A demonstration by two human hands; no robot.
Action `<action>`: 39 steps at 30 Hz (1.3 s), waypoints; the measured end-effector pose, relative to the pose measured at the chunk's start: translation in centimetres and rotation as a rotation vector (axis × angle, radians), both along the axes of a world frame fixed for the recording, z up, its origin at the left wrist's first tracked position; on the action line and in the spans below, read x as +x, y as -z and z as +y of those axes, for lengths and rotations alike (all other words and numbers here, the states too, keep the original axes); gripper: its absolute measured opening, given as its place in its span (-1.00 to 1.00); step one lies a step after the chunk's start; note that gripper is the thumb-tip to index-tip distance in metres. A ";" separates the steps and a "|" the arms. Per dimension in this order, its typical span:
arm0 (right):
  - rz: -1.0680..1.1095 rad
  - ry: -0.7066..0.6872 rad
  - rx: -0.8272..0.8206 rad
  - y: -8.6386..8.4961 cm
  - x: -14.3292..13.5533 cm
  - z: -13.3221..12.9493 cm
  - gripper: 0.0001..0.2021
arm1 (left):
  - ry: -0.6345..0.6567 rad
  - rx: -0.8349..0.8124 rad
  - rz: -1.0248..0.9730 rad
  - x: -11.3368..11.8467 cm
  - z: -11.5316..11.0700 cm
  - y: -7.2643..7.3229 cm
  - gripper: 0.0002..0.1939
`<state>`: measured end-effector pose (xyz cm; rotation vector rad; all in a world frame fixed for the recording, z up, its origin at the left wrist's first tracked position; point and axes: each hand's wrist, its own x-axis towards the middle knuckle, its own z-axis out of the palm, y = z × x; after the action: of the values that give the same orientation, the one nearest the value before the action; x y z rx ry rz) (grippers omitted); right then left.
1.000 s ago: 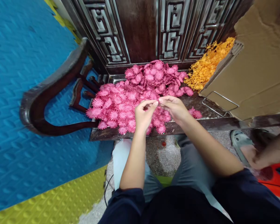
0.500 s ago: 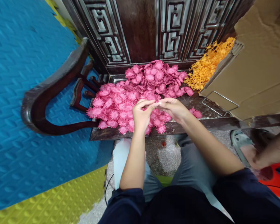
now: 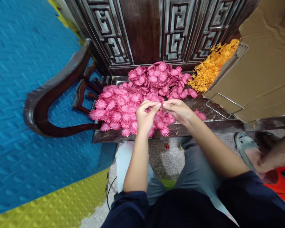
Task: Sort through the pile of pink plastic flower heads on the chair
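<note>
Thumb and fingers of my left hand [image 3: 146, 116] are pinched together above the front of a heap of pink flower pieces [image 3: 118, 106]. Facing it, my right hand [image 3: 179, 110] makes a similar pinch, its fingertips almost meeting the left ones. Whatever lies between the fingertips is too small to make out. The pink heap spreads over a dark wooden bench seat [image 3: 192, 104], behind and to the left of both hands. A few pink pieces [image 3: 200, 115] lie apart, to the right of my right hand.
Orange flower pieces [image 3: 206, 71] are piled at the back right beside a large cardboard sheet [image 3: 256, 76] with a metal wire frame [image 3: 224, 106]. A curved wooden armrest [image 3: 35, 110] stands at left. Another person's foot in a sandal [image 3: 245, 147] is at right.
The whole view has shifted very slightly. Both hands keep their pinches near each other, with the fingertips only slightly moved.
</note>
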<state>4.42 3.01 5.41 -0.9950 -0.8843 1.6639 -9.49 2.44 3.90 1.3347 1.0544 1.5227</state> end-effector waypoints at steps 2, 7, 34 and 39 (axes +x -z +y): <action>0.013 0.002 0.009 0.1 -0.1 -0.1 -0.79 | -0.002 -0.013 -0.020 0.0 0.0 0.0 -0.94; 0.018 -0.009 0.012 0.3 -0.2 -0.1 -0.80 | -0.003 -0.032 -0.056 0.0 0.0 0.0 -0.93; -0.051 0.337 -0.060 1.8 0.5 1.1 -0.85 | -0.522 0.108 0.094 0.9 -0.1 0.4 -0.86; -0.071 0.516 -0.075 1.4 4.9 2.8 -0.89 | -0.697 -0.087 -0.293 -3.9 1.3 0.0 -0.89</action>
<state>9.35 5.82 4.06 -1.2196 -0.5490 1.2340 -13.35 3.71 3.89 0.6662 1.4518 2.0635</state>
